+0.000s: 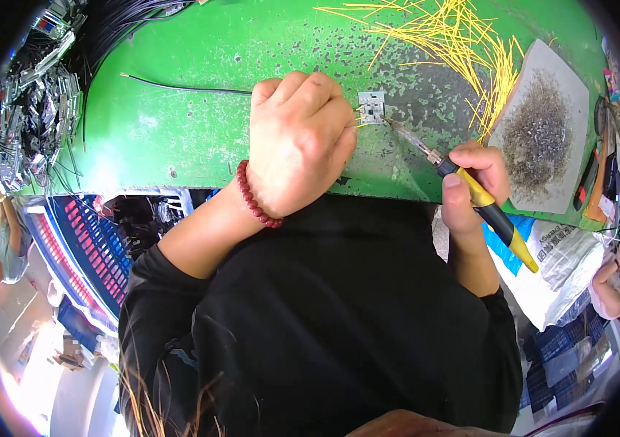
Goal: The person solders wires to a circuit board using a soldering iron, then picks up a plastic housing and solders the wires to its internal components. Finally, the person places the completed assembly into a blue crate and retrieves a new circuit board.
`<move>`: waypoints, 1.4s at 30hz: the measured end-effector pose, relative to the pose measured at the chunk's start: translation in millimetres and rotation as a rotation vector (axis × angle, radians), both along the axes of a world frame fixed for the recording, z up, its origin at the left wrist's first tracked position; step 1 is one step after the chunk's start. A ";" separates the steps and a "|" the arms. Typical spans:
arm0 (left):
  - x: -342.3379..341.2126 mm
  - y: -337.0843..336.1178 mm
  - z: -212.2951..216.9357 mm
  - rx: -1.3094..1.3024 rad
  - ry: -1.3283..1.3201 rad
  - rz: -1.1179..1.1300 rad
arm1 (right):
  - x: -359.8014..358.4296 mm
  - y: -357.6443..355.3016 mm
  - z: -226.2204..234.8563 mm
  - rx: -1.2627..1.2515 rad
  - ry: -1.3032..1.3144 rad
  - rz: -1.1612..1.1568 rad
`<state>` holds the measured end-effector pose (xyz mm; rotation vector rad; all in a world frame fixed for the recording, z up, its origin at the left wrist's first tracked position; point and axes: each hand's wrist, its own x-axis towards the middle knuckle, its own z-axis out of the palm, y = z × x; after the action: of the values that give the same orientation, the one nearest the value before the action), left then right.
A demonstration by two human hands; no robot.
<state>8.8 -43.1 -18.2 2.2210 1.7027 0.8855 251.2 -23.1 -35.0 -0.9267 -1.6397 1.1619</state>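
My left hand (pixel 303 135), with a red bead bracelet (pixel 250 197) at its wrist, is closed, knuckles up, over the green table. A thin black cable (pixel 186 89) runs from the left into its fingers, where the grip itself is hidden. Short yellow wires (pixel 361 121) bridge the gap between this hand and a small white circuit board (pixel 372 106) lying flat. Wrapped around a yellow and black soldering iron (pixel 477 191), my right hand (pixel 479 182) slants it so that the tip meets or nearly meets the board's right edge.
Loose yellow wires (pixel 463 44) lie scattered at the far right of the green table (pixel 201 146). Beside them, a pale slab (pixel 576 80) bears dark solder debris. Electronic assemblies (pixel 29 124) pile up on the left. Other people (pixel 616 291) sit at both sides.
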 end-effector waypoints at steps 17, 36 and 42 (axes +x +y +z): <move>-0.4 0.8 -6.7 0.023 0.003 0.015 | -3.8 2.8 1.4 0.004 -0.033 0.053; -7.9 -5.0 -6.6 0.085 -0.025 0.010 | -49.5 19.8 11.1 0.325 -0.315 0.120; -58.5 -1.2 25.9 0.090 -0.153 0.064 | -47.9 29.3 2.6 0.415 -0.269 0.163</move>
<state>-49.6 -44.3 7.6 2.1025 1.7035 1.1367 203.4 6.2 -32.4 -0.7113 -2.1061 0.7745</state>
